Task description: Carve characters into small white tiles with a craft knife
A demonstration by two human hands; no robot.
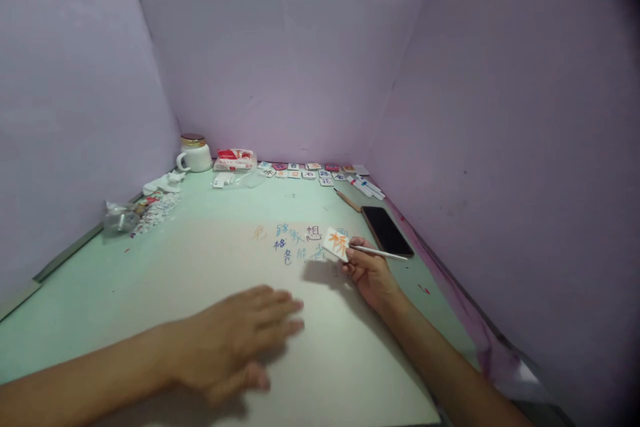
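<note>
A large, plain white sheet of paper [340,360] lies on a pale green tabletop [200,199] inside lilac walls. Over the sheet's right half, a person's right hand [370,273] pinches a small, square white card with an orange handwritten character [336,245] between thumb and fingers. The card is tilted, its written side showing. A slim, white, pen-like stick [383,253] also crosses that hand's fingers, pointing right. The left hand [240,337], slightly blurred, is over the near middle of the sheet, palm down, fingers extended and loosely parted, with nothing visible in its grasp; whether it touches the paper cannot be told. Handwritten characters in blue, purple and orange [313,233] cover the sheet's far part, left of the card. Just right of the sheet's far corner lies a black-screened phone [387,231]. Beyond the sheet's far edge are a brown-handled, pointed tool [349,201], white capped markers [367,188], rows of small square character cards [309,175], a red-and-white soft plastic packet [235,159] and, farther left, a white mug with a brownish lid [196,156].
</note>
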